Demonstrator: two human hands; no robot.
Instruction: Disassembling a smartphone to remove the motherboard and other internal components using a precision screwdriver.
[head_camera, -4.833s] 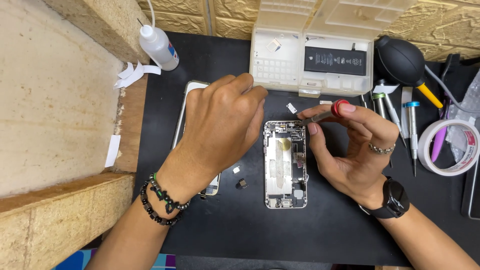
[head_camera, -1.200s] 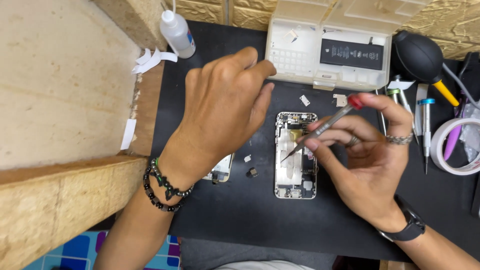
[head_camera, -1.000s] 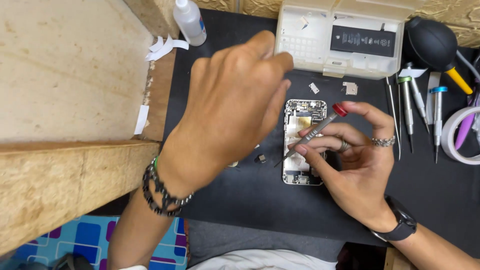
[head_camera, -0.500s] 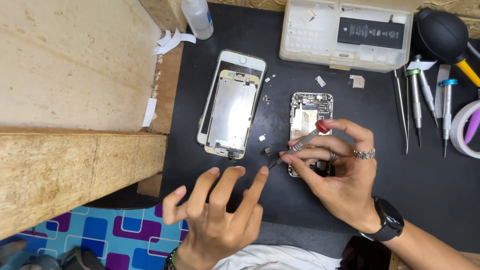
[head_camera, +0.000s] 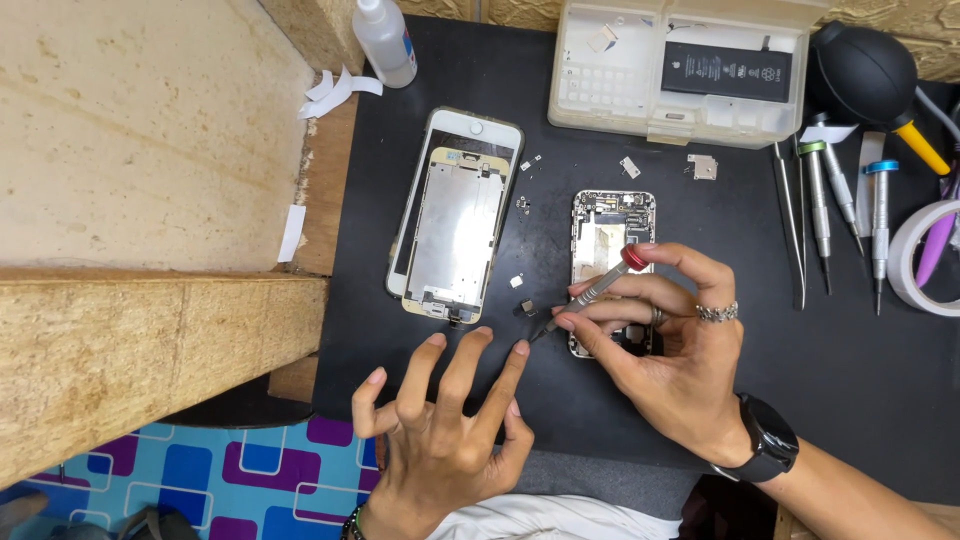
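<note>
- Since half a second ago my left hand (head_camera: 440, 435) has stayed low at the near edge of the counter (head_camera: 860, 400), fingers spread a little wider and its grip empty; a second ago it hung over the phones and hid the screen.
- My right hand (head_camera: 660, 350) keeps a closed grip on the red-capped screwdriver (head_camera: 590, 295), pinched between thumb and fingertips, tip angled down to the left.
- That tip sits just beside a small loose part (head_camera: 526, 307) on the mat, between my two hands.
- The open phone body (head_camera: 612, 240) lies partly under my right hand, its insides bare.
- The lifted-off screen (head_camera: 455, 215) lies face down beyond my left fingertips, already apart from the body.
- The battery (head_camera: 725, 68) rests in the parts tray (head_camera: 600, 85), far beyond my right hand, so I judge the teardown well along.
- Small brackets (head_camera: 702, 166) and screws lie loose beyond the body; whether more is left to remove inside it, I cannot tell.
</note>
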